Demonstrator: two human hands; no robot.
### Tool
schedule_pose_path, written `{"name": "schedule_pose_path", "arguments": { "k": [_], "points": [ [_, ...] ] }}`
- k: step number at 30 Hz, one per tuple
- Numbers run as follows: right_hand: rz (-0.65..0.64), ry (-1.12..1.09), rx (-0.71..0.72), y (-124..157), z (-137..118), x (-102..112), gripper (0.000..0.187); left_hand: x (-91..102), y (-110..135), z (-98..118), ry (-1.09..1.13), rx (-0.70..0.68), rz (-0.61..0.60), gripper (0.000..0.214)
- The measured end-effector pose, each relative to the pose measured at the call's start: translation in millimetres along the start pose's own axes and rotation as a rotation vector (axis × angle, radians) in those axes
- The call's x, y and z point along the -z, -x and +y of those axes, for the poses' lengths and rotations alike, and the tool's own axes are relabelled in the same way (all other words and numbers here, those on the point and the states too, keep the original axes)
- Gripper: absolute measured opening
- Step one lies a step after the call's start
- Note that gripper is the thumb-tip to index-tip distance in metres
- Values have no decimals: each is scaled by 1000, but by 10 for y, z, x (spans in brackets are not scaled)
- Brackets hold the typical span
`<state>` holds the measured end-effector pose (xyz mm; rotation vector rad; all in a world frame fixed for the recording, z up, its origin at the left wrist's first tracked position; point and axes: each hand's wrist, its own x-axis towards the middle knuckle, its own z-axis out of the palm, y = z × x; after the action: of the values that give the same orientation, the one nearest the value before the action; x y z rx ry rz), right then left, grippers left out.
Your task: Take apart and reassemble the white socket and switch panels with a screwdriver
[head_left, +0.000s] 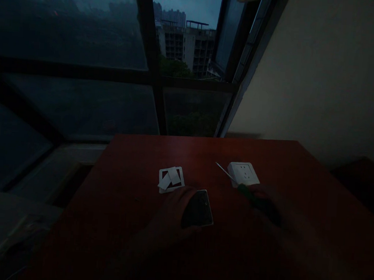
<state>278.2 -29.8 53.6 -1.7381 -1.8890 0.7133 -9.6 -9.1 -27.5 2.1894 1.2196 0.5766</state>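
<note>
Head view, taking the dark-faced, pale-rimmed unit (205, 208) as the clock's centre and twelve toward the window: the unit rests on the table (134, 151), the left hand (171, 212) at nine o'clock, fingers curled over its far edge and thumb along the near one, so it looks gripped. That is a sound brace; I'd press it flat and square, with the thumb clear of any path the blade might slip along.

At three o'clock the right hand (270, 207), dim and blurred, closes around the green handle of a screwdriver (247, 193). Its tip aims toward ten, away from the unit, so any work there calls for swinging the blade around and seating it before pressing or turning. Small, steady pressure would suit best, as the dark face shows too little detail to pick out screws.

Farther out, at ten, a white frame (181, 170) carries loose white pieces, best left unbumped by the left knuckles. Between one and two, the white socket (244, 172) lies behind the shaft; whether they touch I cannot tell. Beyond stands the window (156, 79); light is poor, so more would help.
</note>
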Motion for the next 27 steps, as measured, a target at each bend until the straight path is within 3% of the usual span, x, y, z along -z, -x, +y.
{"name": "schedule_pose_path", "arguments": {
  "k": [4,8,16,27],
  "points": [
    [212,92,83,-96,-230,283,41,-22,-14,10,14,12,19,83],
    [379,45,127,-210,-464,336,38,-22,-23,12,46,27,16,84],
    [278,87,214,-408,-521,100,31,-11,-24,27,85,23,21,86],
    [233,105,266,-406,-624,115,24,-14,-27,24,84,33,14,83]
  ]
}}
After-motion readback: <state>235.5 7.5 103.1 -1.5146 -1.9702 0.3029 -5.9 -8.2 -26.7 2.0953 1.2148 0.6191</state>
